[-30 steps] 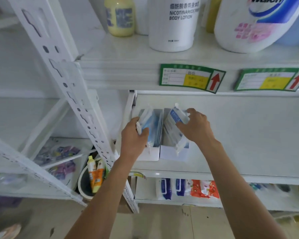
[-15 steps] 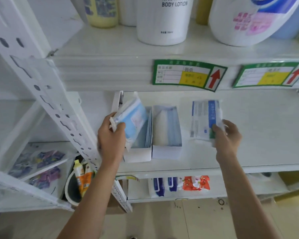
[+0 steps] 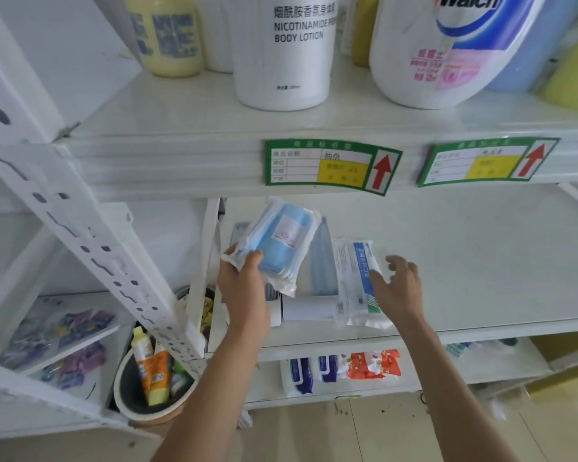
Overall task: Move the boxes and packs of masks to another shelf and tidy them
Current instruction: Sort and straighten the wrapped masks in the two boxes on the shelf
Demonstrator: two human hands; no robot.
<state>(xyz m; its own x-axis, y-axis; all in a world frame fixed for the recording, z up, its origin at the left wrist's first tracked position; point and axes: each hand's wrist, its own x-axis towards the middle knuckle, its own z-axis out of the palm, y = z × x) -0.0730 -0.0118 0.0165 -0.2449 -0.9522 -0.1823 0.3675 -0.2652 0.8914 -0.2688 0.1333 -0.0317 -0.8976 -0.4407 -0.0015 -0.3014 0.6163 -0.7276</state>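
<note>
Head view looks down at a white shelf [image 3: 481,261], where the left hand [image 3: 244,288] grips a clear pack of blue masks [image 3: 277,248] by its lower left corner, thumb on top and the fingers curled under. That pack is lifted off the shelf and tilted, its upper end leaning to the right, above the left one of two open white boxes [image 3: 309,306]. The right hand [image 3: 397,288] hovers with its fingers spread and relaxed, holding nothing; its grip is wide, with the fingertips just at the right edge of a white pack [image 3: 356,281] that lies flat on the shelf, touching the right side of the right box.

The blue pack shows a stack of folded pale blue masks under crinkled film, with a small white sticker whose print is too blurred to read. The white pack carries a blue vertical band with Chinese characters, a green patch low down and a barcode. The right box appears to hold a row of blue-grey masks standing on edge.

On the shelf above stands a white bottle [image 3: 284,51] printed "NICOTINAMIDE" and "BODY LOTION", and beside it a large jug [image 3: 447,51] marked "Walch". Two green price tags [image 3: 331,166] with red arrows sit on the shelf edge.
</note>
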